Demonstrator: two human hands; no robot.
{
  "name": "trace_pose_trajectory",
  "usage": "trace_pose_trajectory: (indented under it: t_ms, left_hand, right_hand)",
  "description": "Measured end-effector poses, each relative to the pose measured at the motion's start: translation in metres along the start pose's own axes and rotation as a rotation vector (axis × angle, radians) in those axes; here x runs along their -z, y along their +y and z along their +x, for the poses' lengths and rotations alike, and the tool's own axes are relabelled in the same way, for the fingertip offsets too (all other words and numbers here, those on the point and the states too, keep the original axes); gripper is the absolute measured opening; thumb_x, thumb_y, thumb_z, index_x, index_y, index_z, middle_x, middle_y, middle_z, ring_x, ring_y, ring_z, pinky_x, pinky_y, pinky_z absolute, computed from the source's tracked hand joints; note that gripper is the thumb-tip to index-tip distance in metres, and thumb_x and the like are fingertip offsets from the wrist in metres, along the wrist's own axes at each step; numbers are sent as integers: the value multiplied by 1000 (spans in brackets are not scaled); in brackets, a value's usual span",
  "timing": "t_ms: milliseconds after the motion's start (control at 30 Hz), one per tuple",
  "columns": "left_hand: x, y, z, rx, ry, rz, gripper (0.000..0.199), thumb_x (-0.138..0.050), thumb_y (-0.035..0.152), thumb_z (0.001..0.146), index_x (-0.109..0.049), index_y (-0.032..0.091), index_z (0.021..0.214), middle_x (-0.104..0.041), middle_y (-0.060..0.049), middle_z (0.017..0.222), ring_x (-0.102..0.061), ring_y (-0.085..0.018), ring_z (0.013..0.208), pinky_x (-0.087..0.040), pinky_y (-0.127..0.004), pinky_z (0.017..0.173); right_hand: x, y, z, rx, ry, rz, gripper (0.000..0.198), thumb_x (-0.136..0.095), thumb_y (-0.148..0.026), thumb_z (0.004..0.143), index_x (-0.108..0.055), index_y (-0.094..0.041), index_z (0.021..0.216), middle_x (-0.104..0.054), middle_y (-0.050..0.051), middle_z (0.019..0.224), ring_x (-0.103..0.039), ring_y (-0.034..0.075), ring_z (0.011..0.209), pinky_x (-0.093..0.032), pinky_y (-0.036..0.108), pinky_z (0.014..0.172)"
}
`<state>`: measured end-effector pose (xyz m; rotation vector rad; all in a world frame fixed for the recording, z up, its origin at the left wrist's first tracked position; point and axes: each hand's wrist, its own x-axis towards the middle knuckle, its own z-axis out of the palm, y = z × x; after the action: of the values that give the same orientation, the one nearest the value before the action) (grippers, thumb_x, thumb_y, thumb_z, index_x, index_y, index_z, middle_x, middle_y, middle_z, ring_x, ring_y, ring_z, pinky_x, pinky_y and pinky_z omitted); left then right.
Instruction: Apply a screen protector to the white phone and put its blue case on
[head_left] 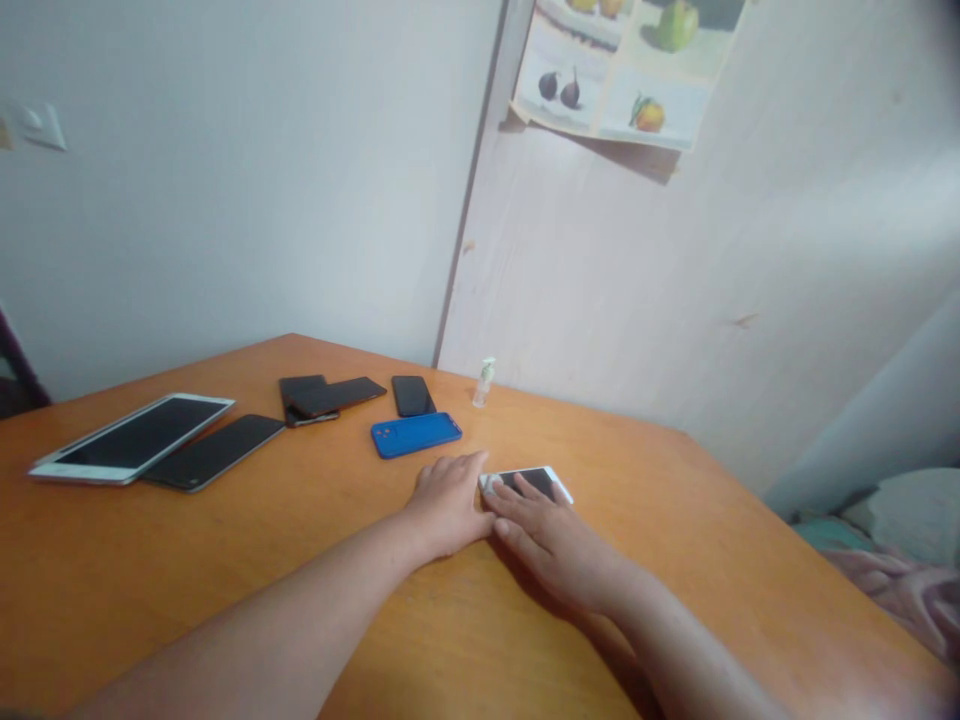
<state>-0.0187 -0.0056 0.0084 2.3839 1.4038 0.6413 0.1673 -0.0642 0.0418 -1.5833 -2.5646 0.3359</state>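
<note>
A white phone [541, 481] with a dark screen lies face up on the wooden table. At its left end is my left hand [448, 505], thumb and forefinger set apart around the phone's near and far corners, bracing it. My right hand [551, 545] rests over the phone from the near side, fingers stretched out and apart on the screen. Under its fingertips is a small whitish patch [491, 484], too blurred to name. Just beyond the left hand lies a blue phone case [417, 435].
Behind stand a small clear pump bottle [484, 384] and a black phone [413, 396]. Dark phones or cases [341, 396] overlap farther left. A white tablet [142, 440] lies by a large dark phone [217, 452]. Walls border the table [360, 345] at the back.
</note>
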Motion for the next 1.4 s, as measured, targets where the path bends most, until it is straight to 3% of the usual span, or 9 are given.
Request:
trace_pose_trajectory:
  t_ms: [67,200,267,500,733,1000,1233,1300,1400]
  left_hand:
    - [0,0,0,-4,1,3,75,-62,54,74,-43,22,139,-60,-11,135,-50,-35,126,-39,-48,104]
    - [0,0,0,-20,9,31,66,-65,53,71,-51,24,129,-60,-10,133,-52,-35,123,-41,-48,101]
    - [-1,0,0,-26,14,39,63,-65,52,71,-53,25,126,-61,-9,131,-53,-34,121,-42,-47,100]
    - [-1,-1,0,-41,22,43,54,-64,56,73,-58,26,118,-64,-8,123,-55,-32,117,-42,-45,99]
    - [2,-1,-1,-80,17,75,48,-65,51,74,-61,29,117,-64,-6,113,-56,-31,110,-44,-42,92]
    - [3,0,-2,-61,6,66,46,-64,51,76,-62,30,117,-64,-6,112,-56,-31,111,-43,-41,94]
    - [3,-1,-2,-96,4,67,48,-64,47,76,-61,29,119,-64,-6,113,-55,-31,112,-43,-42,94]
    - [4,-1,-3,-109,2,68,48,-63,46,76,-60,28,120,-64,-7,112,-55,-31,111,-43,-42,94]
    - [4,0,-4,-116,0,79,47,-62,45,77,-60,28,120,-64,-7,113,-55,-31,110,-43,-42,93]
  right_hand:
    - [2,3,-2,-28,-11,-9,52,-24,-54,102,-37,-37,150,-35,0,158,-21,31,149,-13,66,116]
    - [5,26,-5,-316,42,-143,51,-27,-48,102,-45,-30,146,-38,4,156,-25,38,146,-9,76,110]
    - [6,30,-6,-371,64,-184,51,-28,-47,102,-47,-26,145,-39,6,156,-25,39,146,-10,77,109]
    - [5,-3,-10,-2,-42,-2,53,-23,-53,102,-38,-35,150,-34,1,159,-25,30,148,-16,61,117]
    - [15,29,-15,-320,16,-165,49,-33,-46,101,-47,-28,145,-41,7,155,-30,38,144,-15,73,111]
    - [17,-7,-19,9,-56,-16,42,-36,-39,100,-56,-30,136,-46,5,152,-30,30,146,-16,58,118]
    - [25,23,-22,-311,23,-164,37,-38,-38,100,-62,-27,126,-59,11,139,-42,36,138,-17,69,111]
    - [25,17,-21,-280,31,-183,34,-37,-37,100,-65,-24,116,-64,12,131,-48,35,133,-19,67,111]
    - [21,-4,-21,-85,27,-118,32,-37,-36,100,-65,-24,110,-65,10,127,-50,30,130,-24,59,112]
